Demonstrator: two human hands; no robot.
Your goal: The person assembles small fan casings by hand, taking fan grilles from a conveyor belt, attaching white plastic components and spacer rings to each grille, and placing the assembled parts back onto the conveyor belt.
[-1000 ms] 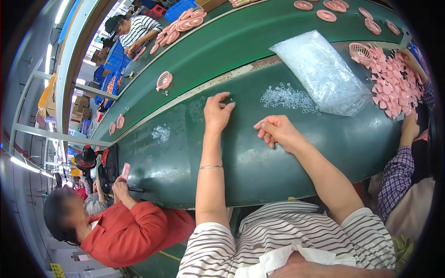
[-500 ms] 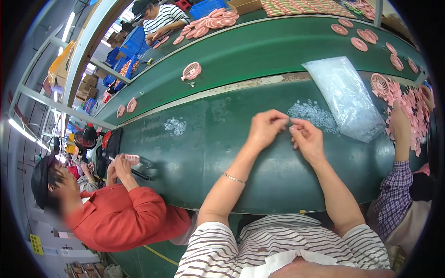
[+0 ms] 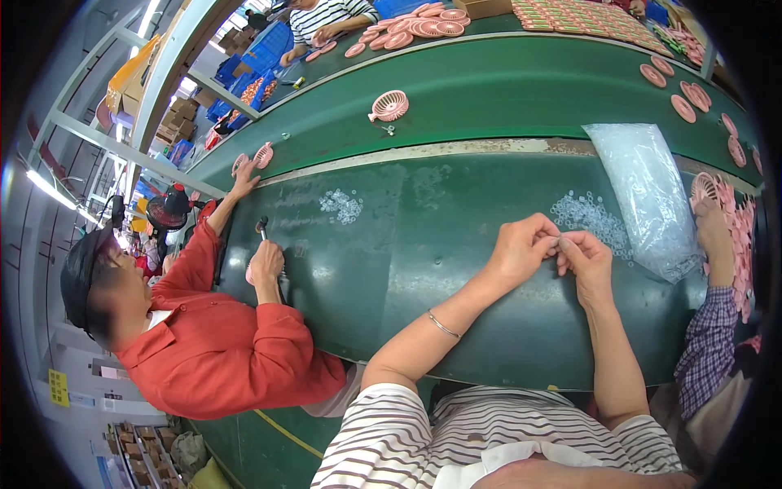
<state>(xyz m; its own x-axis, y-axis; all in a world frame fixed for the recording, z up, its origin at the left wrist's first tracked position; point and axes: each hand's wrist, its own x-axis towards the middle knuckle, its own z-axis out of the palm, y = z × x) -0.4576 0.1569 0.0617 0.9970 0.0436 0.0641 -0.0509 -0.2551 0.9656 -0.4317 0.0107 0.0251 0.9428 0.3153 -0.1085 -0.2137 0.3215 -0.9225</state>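
My left hand (image 3: 524,251) and my right hand (image 3: 590,262) meet above the green worktable (image 3: 456,318), thumbs and forefingers pinched together tip to tip. Whatever sits between the fingertips is too small to make out. Just beyond them lies a loose pile of small clear plastic rings (image 3: 588,216). Beside that pile, to the right, rests a large clear plastic bag (image 3: 643,191) with whitish contents. A metal bracelet (image 3: 442,324) circles my left wrist.
A green conveyor belt (image 3: 505,98) runs along the far side, carrying pink round fan-like parts (image 3: 389,105). A smaller ring pile (image 3: 340,206) lies left. A co-worker in red (image 3: 236,359) sits at left, another in a checked sleeve (image 3: 707,342) at right, near pink pieces (image 3: 743,244).
The view has swung, shifting the scene rightward. My hands stay pinched together. The co-worker in red has stretched an arm out to a pink part on the belt, with a tool in the other hand.
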